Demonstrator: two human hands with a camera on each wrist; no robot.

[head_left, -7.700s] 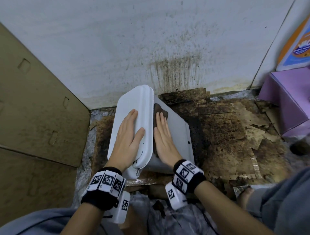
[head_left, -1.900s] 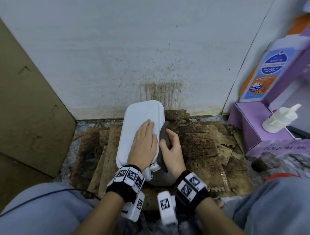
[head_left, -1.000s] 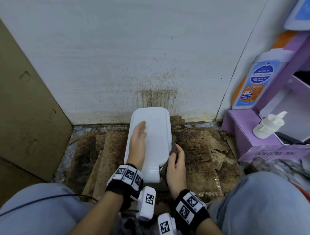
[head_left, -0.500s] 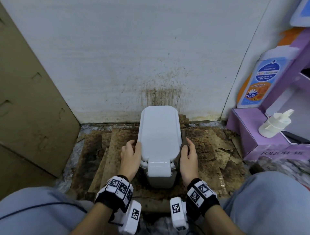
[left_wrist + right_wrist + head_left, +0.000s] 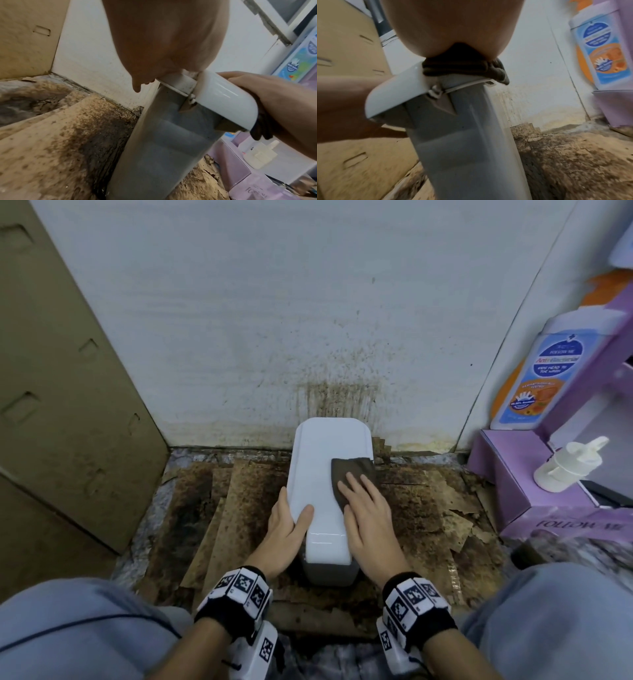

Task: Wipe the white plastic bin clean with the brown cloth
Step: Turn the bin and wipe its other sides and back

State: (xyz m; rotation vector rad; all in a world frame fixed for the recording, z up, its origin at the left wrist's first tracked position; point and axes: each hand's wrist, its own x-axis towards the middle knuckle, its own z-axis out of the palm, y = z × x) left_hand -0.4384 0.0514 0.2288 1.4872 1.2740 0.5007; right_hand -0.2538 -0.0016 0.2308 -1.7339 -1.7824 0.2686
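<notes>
The white plastic bin (image 5: 318,474) stands upright against the wall with its lid closed. The brown cloth (image 5: 352,474) lies on the right half of the lid. My right hand (image 5: 364,505) presses flat on the cloth, fingers straight. My left hand (image 5: 289,520) grips the lid's left edge, thumb on top and fingers down the side. In the left wrist view the grey bin body (image 5: 163,142) rises to the lid, with the right hand (image 5: 274,97) across it. In the right wrist view the bunched cloth (image 5: 465,70) sits under my palm, over the lid's rim.
Cardboard sheets (image 5: 68,405) lean at the left. Stained, torn cardboard (image 5: 428,508) covers the floor around the bin, below a stained wall (image 5: 335,402). A purple box (image 5: 507,474) with a white pump bottle (image 5: 568,467) and a blue-and-orange bottle (image 5: 541,378) stand at the right.
Half a second ago both hands held the bin's sides. The right hand has since come up onto the lid with the cloth, and the left thumb now lies on the lid.
</notes>
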